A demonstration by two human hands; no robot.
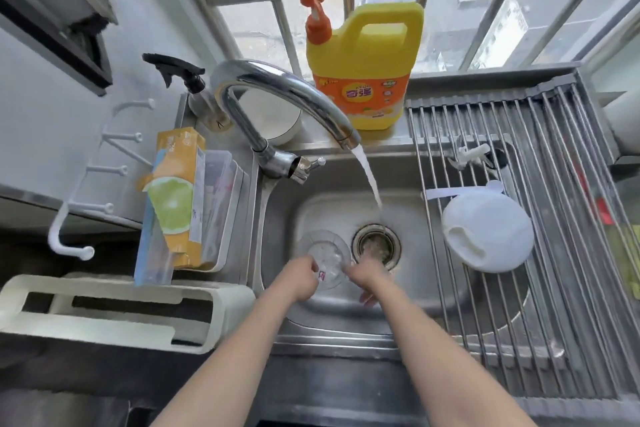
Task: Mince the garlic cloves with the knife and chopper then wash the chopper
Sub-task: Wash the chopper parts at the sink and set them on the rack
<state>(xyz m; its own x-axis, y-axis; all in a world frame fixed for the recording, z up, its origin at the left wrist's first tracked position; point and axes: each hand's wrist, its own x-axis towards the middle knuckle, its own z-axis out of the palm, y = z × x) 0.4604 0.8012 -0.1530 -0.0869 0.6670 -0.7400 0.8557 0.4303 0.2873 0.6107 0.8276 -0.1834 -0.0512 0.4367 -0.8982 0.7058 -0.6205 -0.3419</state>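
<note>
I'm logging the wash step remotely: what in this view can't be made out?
- Head view: right hand is motion-blurred; its grip on the clear chopper bowl cannot be told.
- Left hand covers the bowl's near rim.
- Drain: its contents are too small and blurred to tell.
- Items under the drying rack are hidden by its bars.

Home kitchen, I'm at the sink by a window. Stainless sink (277,204) with drain (376,246), chrome faucet (277,87) running water. Yellow dish soap jug (367,59) with orange pump on the sill, barred window (450,10) behind. Roll-up drying rack (540,253) lies over the sink's right side. Cling-wrap box (176,198) in a holder to the left, beside a spray bottle (194,90).
</note>
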